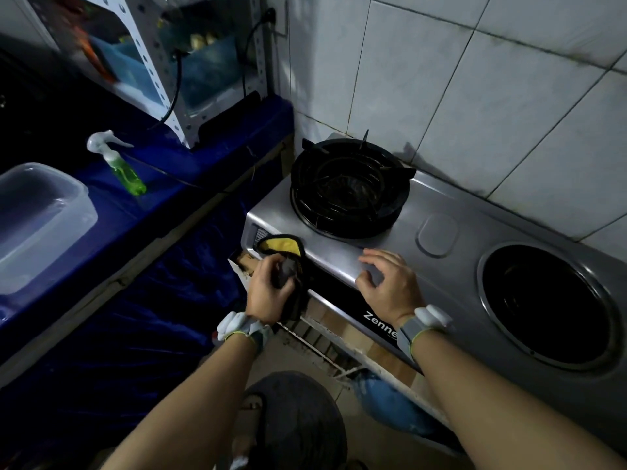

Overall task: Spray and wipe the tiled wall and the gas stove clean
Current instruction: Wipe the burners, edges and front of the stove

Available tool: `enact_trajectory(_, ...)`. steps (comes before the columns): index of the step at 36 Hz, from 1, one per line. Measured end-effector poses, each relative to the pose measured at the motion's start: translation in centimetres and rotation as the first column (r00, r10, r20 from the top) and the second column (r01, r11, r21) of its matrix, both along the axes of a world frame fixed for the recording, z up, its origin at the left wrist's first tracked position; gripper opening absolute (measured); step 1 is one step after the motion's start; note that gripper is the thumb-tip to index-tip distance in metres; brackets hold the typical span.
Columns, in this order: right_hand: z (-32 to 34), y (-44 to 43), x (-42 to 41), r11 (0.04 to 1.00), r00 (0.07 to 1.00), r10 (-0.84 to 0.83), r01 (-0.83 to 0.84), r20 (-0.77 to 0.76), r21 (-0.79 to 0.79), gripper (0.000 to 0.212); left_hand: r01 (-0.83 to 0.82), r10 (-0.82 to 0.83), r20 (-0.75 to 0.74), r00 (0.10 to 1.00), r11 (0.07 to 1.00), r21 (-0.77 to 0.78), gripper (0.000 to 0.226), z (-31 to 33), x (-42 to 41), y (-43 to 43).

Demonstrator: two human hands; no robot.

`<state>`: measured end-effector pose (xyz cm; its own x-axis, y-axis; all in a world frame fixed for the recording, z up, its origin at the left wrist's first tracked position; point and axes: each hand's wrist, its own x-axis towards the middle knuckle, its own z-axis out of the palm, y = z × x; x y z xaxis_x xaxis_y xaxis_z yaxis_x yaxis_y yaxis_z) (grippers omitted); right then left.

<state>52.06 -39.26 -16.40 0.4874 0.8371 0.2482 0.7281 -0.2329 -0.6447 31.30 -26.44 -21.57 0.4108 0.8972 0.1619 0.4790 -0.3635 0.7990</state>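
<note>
A steel gas stove [451,276] stands against the white tiled wall [475,96]. Its left burner [349,191] carries a black pan support; the right burner well [546,303] is bare. My left hand [268,293] grips a grey and yellow cloth [281,245] against the stove's front left corner. My right hand [386,283] rests on the stove's front top edge with bent fingers that hold nothing. A green spray bottle [124,167] with a white trigger stands on the blue-covered counter to the left, away from both hands.
A clear plastic tub [37,225] sits on the blue counter [203,157] at far left. A perforated metal rack [159,59] with blue bins and black cables stands at the back. A dark round stool [298,422] is below, between my arms.
</note>
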Motion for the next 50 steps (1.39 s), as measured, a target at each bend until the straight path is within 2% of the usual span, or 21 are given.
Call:
enact_trajectory(4, -0.1, -0.1, 0.0, 1.000, 1.000, -0.014, 0.014, -0.006, -0.017, 0.038, -0.076, 0.077, 0.052, 0.996, 0.997, -0.020, 0.035, -0.1, 0.6, 0.1)
enact_trajectory(7, -0.2, 0.0, 0.1, 1.000, 1.000, -0.009, 0.009, 0.006, -0.006, 0.036, -0.199, 0.208, 0.107, 0.972, 0.976, -0.085, 0.030, 0.4, 1.8, 1.4)
enact_trajectory(12, -0.3, -0.1, 0.2, 1.000, 1.000, 0.005, -0.005, 0.011, -0.002, 0.031, -0.406, 0.430, 0.087, 0.899, 0.891, -0.204, 0.037, 1.7, 2.0, 6.2)
enact_trajectory(16, -0.3, 0.0, 0.1, 1.000, 1.000, -0.004, 0.003, 0.016, 0.028, 0.034, -0.416, 0.429, 0.057, 0.902, 0.896, -0.155, 0.041, 2.0, 1.0, 7.8)
enact_trajectory(18, -0.2, 0.0, 0.0, 0.999, 1.000, -0.006, 0.006, 0.017, 0.035, 0.035, -0.335, 0.341, 0.043, 0.939, 0.937, -0.104, 0.039, 1.0, 0.3, 6.8)
enact_trajectory(21, -0.1, 0.0, 0.0, 0.999, 1.000, -0.009, 0.008, 0.026, 0.044, 0.035, -0.187, 0.184, -0.062, 0.981, 0.981, -0.048, 0.038, -1.2, -0.5, 4.5)
enact_trajectory(24, -0.1, 0.1, -0.1, 0.999, 0.999, -0.008, 0.007, 0.032, 0.037, 0.035, -0.208, 0.199, -0.096, 0.975, 0.974, -0.094, 0.037, -1.4, -0.6, 4.5)
enact_trajectory(26, -0.1, 0.1, 0.0, 1.000, 1.000, -0.011, 0.010, 0.027, 0.027, 0.035, -0.245, 0.238, -0.066, 0.969, 0.961, -0.131, 0.033, -0.2, 0.0, 5.0)
enact_trajectory(28, -0.1, 0.2, 0.0, 1.000, 1.000, -0.015, 0.015, 0.012, 0.019, 0.034, -0.204, 0.205, -0.005, 0.979, 0.971, -0.126, 0.031, 0.9, 0.5, 5.2)
enact_trajectory(30, -0.3, 0.1, 0.1, 1.000, 1.000, -0.012, 0.012, 0.011, 0.015, 0.033, -0.078, 0.080, 0.033, 0.996, 0.995, -0.068, 0.036, 1.6, 0.4, 4.5)
enact_trajectory(32, -0.2, 0.1, 0.1, 1.000, 1.000, -0.023, 0.023, 0.000, 0.015, 0.033, 0.048, -0.048, 0.011, 0.999, 0.999, -0.017, 0.044, 1.3, 0.0, 4.2)
enact_trajectory(36, -0.1, 0.1, 0.0, 0.999, 0.999, -0.046, 0.047, -0.008, 0.018, 0.032, 0.063, -0.058, -0.041, 0.997, 0.992, 0.112, 0.036, 1.9, 0.4, 4.8)
enact_trajectory(38, 0.3, 0.1, -0.2, 0.999, 0.999, -0.039, 0.040, -0.015, 0.021, 0.032, 0.126, -0.099, -0.118, 0.988, 0.961, 0.247, 0.033, 2.8, 1.6, 5.2)
enact_trajectory(41, 1.0, 0.2, -0.3, 0.999, 0.997, -0.043, 0.044, -0.060, 0.004, 0.033, 0.339, -0.253, -0.255, 0.933, 0.853, 0.396, 0.032, 3.9, 3.5, 5.3)
enact_trajectory(42, 1.2, -0.2, -0.3, 0.997, 0.995, -0.075, 0.075, -0.063, -0.002, 0.032, 0.417, -0.333, -0.259, 0.906, 0.808, 0.417, 0.030, 4.4, 4.3, 4.7)
enact_trajectory(44, 1.3, -0.6, -0.4, 0.990, 0.988, -0.139, 0.139, -0.072, -0.002, 0.033, 0.555, -0.467, -0.300, 0.832, 0.695, 0.457, 0.027, 4.5, 4.7, 3.4)
enact_trajectory(46, 1.6, -1.5, -0.8, 0.964, 0.961, -0.262, 0.265, -0.085, 0.020, 0.033, 0.706, -0.631, -0.339, 0.698, 0.526, 0.474, 0.027, 4.6, 5.0, 3.0)
enact_trajectory(47, 1.5, -1.6, -1.1, 0.951, 0.948, -0.301, 0.307, -0.100, 0.046, 0.032, 0.740, -0.672, -0.345, 0.655, 0.480, 0.471, 0.028, 4.4, 4.6, 3.3)
enact_trajectory(49, 1.8, -2.9, -2.1, 0.876, 0.884, -0.446, 0.463, -0.144, 0.131, 0.032, 0.784, -0.726, -0.336, 0.600, 0.449, 0.428, 0.032, 5.0, 5.1, 4.7)
enact_trajectory(50, 1.8, -3.3, -2.6, 0.842, 0.853, -0.489, 0.516, -0.182, 0.159, 0.033, 0.771, -0.698, -0.342, 0.629, 0.502, 0.393, 0.033, 5.2, 5.1, 5.2)
